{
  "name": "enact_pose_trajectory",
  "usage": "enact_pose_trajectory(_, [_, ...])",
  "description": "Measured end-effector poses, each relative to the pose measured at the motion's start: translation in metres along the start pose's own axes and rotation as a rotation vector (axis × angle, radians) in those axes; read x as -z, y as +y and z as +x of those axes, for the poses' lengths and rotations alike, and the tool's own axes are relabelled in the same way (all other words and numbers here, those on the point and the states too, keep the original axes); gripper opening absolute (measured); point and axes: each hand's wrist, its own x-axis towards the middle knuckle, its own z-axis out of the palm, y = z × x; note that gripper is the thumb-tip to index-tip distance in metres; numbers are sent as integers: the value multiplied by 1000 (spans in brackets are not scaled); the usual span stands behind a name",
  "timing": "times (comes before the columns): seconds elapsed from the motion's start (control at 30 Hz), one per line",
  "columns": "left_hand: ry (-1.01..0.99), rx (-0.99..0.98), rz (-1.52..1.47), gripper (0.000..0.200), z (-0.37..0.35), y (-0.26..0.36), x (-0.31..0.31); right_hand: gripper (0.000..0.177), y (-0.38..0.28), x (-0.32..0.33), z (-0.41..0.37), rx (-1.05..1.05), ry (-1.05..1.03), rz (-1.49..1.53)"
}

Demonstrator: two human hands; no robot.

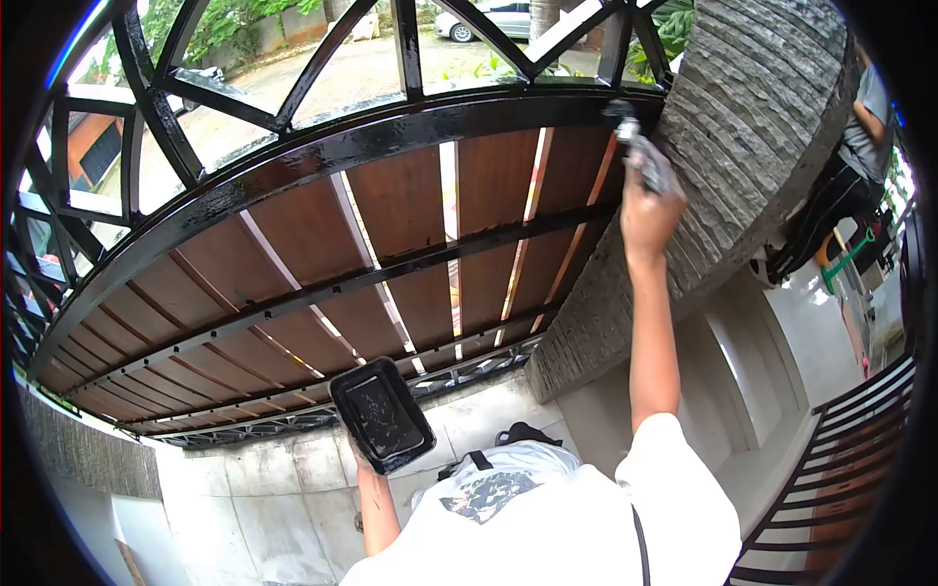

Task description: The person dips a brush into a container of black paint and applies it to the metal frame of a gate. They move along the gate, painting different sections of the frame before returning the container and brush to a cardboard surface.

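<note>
My right hand (653, 210), arm stretched out, is closed around a paintbrush (628, 133) with dark bristles and a pale metallic band. Its tip is at the right end of the gate's black metal rail (449, 117), close beside the grey stone pillar (757, 107). Low in front of my body, my left hand (362, 457) holds a black paint tray (383, 415) from its near left side. Wet dark paint glistens inside the tray, which hides most of those fingers. Brown panels (391, 195) with narrow gaps fill the gate below the rail.
Black lattice bars (405, 49) rise above the rail, with a parked car (493, 20) beyond. At the far right another person (860, 146) stands behind the pillar, near a green-handled tool (848, 259). Pale floor tiles (264, 498) and dark slatted railings (831, 469) lie below.
</note>
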Motion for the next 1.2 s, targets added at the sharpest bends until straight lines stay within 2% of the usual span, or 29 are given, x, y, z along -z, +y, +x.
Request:
enact_pose_trajectory(0.1, [-9, 15, 11, 75, 4, 7, -3, 27, -43, -17, -11, -88, -186, 101])
enact_pose_trajectory(0.17, [-19, 18, 18, 75, 3, 5, -3, 29, -69, -14, -18, -114, -310, 393])
enact_pose_trajectory(0.23, [-30, 19, 27, 75, 7, 5, -5, 32, -78, -11, -21, 64, -396, 515])
enact_pose_trajectory(0.3, [-35, 25, 37, 75, 5, -3, -2, 29, -73, -8, -17, 61, -414, 531])
enact_pose_trajectory(0.37, [-27, 40, 35, 75, 5, -3, -3, 23, -44, -11, -5, -59, -339, 442])
enact_pose_trajectory(0.43, [-30, 57, 33, 75, -7, -13, 11, 18, -15, 1, 11, -232, -257, 222])
enact_pose_trajectory(0.5, [-41, 79, 29, 75, -8, -15, 19, 19, 11, 9, 19, -206, -87, 53])
enact_pose_trajectory(0.53, [-38, 97, 25, 75, -11, -17, 24, 20, 19, 12, 22, -77, -52, -73])
enact_pose_trajectory(0.57, [-36, 114, 22, 75, -14, -19, 27, 20, 22, 12, 21, -79, -59, -84])
enact_pose_trajectory(0.63, [-36, 148, 29, 75, -9, -18, 23, 22, 4, 6, 19, -155, -116, 1])
enact_pose_trajectory(0.7, [-47, 173, 47, 75, -11, -15, 29, 24, -25, -4, 1, -73, -188, 182])
enact_pose_trajectory(0.77, [-55, 193, 69, 75, -3, -10, 29, 28, -51, -3, -21, -62, -434, 423])
enact_pose_trajectory(0.83, [-49, 201, 94, 75, 5, -10, 19, 29, -67, -2, -29, 104, -481, 546])
enact_pose_trajectory(0.87, [-42, 194, 101, 75, -2, -11, 19, 29, -68, -4, -29, 150, -429, 508])
enact_pose_trajectory(0.97, [3, 130, 80, 75, -5, -13, 16, 30, -49, -1, -26, -86, -454, 619])
enact_pose_trajectory(1.03, [48, 43, 37, 75, 20, -7, -17, 30, -43, 6, -31, -252, -508, 754])
enact_pose_trajectory(1.1, [94, -67, -17, 75, 16, -13, -20, 32, -26, 3, -70, -354, -561, 865])
enact_pose_trajectory(1.13, [118, -119, -46, 75, 9, -20, -18, 28, -10, -1, -104, -299, -588, 745])
enact_pose_trajectory(1.17, [138, -167, -75, 75, 5, -28, -17, 28, 0, 3, -138, -380, -747, 575])
enact_pose_trajectory(1.2, [150, -213, -104, 75, 5, -37, -19, 28, 16, -3, -187, -624, -838, 471])
